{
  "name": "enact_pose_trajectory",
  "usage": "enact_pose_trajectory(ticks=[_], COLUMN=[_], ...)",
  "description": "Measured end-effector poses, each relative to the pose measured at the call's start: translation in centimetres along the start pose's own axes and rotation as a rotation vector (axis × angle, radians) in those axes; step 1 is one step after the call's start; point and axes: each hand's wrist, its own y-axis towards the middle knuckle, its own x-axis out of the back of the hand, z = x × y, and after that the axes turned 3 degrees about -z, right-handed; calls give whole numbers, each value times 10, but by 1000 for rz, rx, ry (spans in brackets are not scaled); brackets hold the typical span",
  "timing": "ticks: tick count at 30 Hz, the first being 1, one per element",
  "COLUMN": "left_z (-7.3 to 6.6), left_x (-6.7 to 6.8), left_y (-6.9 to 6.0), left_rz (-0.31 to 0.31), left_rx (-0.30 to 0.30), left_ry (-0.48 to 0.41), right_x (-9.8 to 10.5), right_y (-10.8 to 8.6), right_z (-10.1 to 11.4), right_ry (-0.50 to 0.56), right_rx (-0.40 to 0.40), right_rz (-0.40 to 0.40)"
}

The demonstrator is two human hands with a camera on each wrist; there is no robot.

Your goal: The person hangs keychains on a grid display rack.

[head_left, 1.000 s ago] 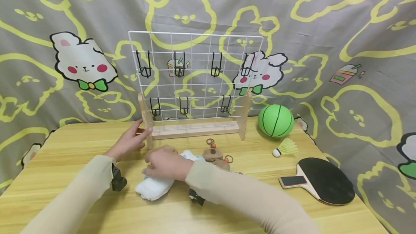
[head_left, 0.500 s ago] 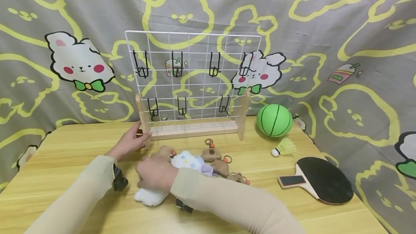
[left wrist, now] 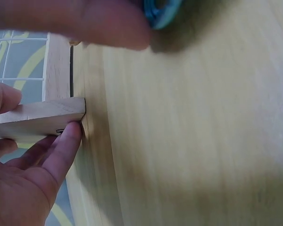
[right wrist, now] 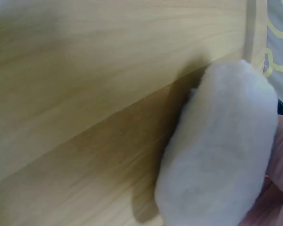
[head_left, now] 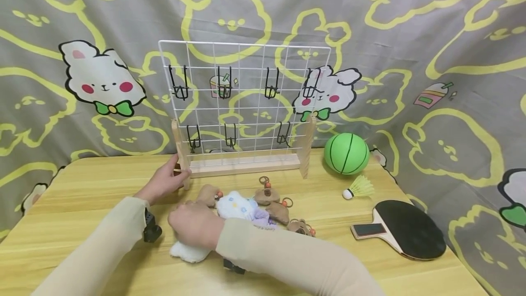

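Note:
My left hand grips the left wooden leg of a white wire grid rack. In the left wrist view, thumb and fingers lie on opposite sides of that leg. My right hand is curled over a white plush toy, its back hiding most of the toy. The right wrist view shows the fluffy white plush against the hand. A blurred teal ring appears beside a finger in the left wrist view. Next to the right hand lies a white plush with blue eyes and a purple part.
Several brown plush keychains lie around the white plush. Black hooks hang on the grid. At the right are a green ball, a yellow shuttlecock and a table tennis paddle. A patterned curtain stands behind.
My right hand has moved left and toward the front with the white plush, uncovering the plush with blue eyes and brown keychains. My left hand stays on the rack's leg.

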Motion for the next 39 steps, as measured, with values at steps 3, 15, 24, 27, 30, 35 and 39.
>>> enact_pose_trajectory(ticks=[3,15,24,27,30,35,39], left_z=[1,2,-2,-2,-1,-1,0], left_x=[0,-1,-3,-3,-3,-5,-6], left_y=[0,-1,0,0,1,1,0], left_rz=[-4,6,2,3,2,-2,-18], left_rx=[3,-11,-34,-35,-40,-34,-57], left_ry=[3,-9,-22,-19,-12,-7,7], right_x=[-1,-4,-7,-10,-12,-8,2], right_y=[-3,-16,-18,-19,-24,-30,-30], right_z=[-1,-9,-48,-57,-63,-70,-76], right_ry=[5,-78,659,835,1062,1312,1344], right_rx=[14,-40,62,76,39,-29,7], right_rz=[-29,-159,-185,-215,-217,-239,-304])
